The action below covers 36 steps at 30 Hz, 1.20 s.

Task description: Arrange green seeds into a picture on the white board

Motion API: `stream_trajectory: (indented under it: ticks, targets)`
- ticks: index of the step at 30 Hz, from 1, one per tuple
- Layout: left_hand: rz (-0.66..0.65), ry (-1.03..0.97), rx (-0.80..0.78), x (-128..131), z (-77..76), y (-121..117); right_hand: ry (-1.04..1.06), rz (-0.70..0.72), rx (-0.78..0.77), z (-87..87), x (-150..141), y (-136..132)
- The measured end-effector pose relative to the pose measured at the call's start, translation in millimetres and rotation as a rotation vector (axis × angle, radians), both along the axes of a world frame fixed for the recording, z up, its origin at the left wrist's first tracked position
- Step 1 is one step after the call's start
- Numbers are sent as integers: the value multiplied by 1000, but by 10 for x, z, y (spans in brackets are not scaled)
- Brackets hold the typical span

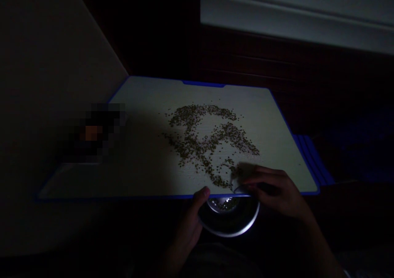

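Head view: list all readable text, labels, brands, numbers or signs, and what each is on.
No readable text in the view.
Blue-edged board: no lettering visible.
Bowl under the board's near edge: no marking visible, mostly in shadow.
Dark patch at picture left: pixelated, so any text there can't be read.

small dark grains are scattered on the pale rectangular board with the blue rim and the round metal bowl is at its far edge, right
Not quite: the head view shows the round metal bowl at the near edge of the pale rectangular blue-rimmed board, not the far one. The small dark grains lie as you say.
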<state>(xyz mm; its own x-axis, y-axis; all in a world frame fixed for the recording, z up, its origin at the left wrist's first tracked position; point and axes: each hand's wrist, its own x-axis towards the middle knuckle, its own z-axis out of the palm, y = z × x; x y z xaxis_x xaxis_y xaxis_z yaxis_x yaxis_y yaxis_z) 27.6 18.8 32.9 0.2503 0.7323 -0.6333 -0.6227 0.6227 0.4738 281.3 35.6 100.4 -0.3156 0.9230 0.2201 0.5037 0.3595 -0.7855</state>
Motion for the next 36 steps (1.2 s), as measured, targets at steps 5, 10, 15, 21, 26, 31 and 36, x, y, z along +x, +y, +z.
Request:
stream_trajectory:
  ticks: [5, 10, 15, 21, 26, 31, 36]
  targets:
    - [42, 1, 31, 13, 24, 29, 29, 34, 26, 21, -7, -6]
    - [-13, 19, 3, -5, 11, 19, 30, 51, 38, 62, -27, 2]
    - [-9, 32, 22, -5, 12, 3, 28, 61, 63, 55, -31, 4]
    - [40, 28, 29, 8, 8, 14, 13, -46, 109, 23, -17, -10]
    - [22, 21, 23, 12, 12, 17, 11, -2, 84, 28, -32, -9]
    - [17, 8, 36, 18, 24, 10, 13, 14, 72, 31, -49, -3]
    - [7, 25, 13, 12, 0, 8, 0, 27, 69, 53, -59, 2]
